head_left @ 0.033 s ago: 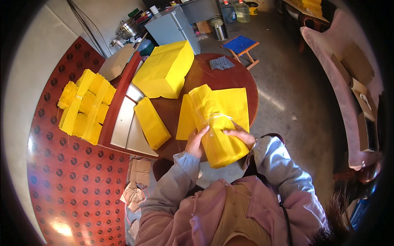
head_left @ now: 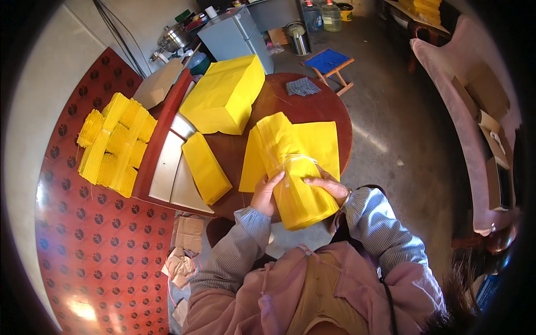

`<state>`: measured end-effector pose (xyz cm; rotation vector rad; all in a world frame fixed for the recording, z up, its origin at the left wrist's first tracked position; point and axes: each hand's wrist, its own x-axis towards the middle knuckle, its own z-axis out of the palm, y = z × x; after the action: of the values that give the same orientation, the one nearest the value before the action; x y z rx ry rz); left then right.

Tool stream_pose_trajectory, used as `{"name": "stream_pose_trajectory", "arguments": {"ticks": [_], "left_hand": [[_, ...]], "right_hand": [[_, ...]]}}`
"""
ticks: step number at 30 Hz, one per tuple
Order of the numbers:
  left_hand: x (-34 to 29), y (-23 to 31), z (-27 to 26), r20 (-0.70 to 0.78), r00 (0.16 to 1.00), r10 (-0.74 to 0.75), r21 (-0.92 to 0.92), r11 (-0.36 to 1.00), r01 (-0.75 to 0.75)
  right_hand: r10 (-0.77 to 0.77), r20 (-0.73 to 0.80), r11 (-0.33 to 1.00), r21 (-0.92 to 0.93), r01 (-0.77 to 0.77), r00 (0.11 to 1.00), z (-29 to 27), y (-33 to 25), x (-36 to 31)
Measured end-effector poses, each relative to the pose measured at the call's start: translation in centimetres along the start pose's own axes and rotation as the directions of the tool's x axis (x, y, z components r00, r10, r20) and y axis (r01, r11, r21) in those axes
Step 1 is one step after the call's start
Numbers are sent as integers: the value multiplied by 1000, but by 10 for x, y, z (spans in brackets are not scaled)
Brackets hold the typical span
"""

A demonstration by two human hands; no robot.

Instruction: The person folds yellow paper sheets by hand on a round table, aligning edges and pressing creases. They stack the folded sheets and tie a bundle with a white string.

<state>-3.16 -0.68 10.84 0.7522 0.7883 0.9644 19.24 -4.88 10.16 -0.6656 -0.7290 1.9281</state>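
Note:
A thick bundle of yellow paper [head_left: 301, 192], tied round its middle with a thin whitish string [head_left: 298, 158], rests at the near edge of a round red-brown table. My left hand [head_left: 264, 194] grips the bundle's left side and my right hand [head_left: 330, 186] its right side, thumbs on top; the other fingers are mostly hidden. Beneath the bundle lies a flat yellow sheet or stack [head_left: 324, 139]. To the left are a narrow yellow stack [head_left: 206, 167] and a large yellow paper-covered block [head_left: 220, 95].
The round table [head_left: 279, 95] carries a grey-blue cloth [head_left: 302, 86]. Left of it, tied yellow bundles [head_left: 117, 145] are piled on a red patterned surface [head_left: 106, 240]. Beyond stand a blue folding stool [head_left: 328, 60], a metal bin [head_left: 298, 40] and a small fridge [head_left: 231, 36]. A pink-covered sofa [head_left: 446, 84] holds open cartons.

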Motion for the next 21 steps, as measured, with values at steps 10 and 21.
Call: {"name": "stream_pose_trajectory", "arguments": {"ticks": [10,21], "left_hand": [[243,124,-14,41,989,-139,105,985,135],[386,105,-80,-18,999,-40,412,910,44]], "right_hand": [[-168,-12,984,-65,167,986,-39,-104,193],[3,-272,839,-523,-151,962,-125,-112,322]]}}
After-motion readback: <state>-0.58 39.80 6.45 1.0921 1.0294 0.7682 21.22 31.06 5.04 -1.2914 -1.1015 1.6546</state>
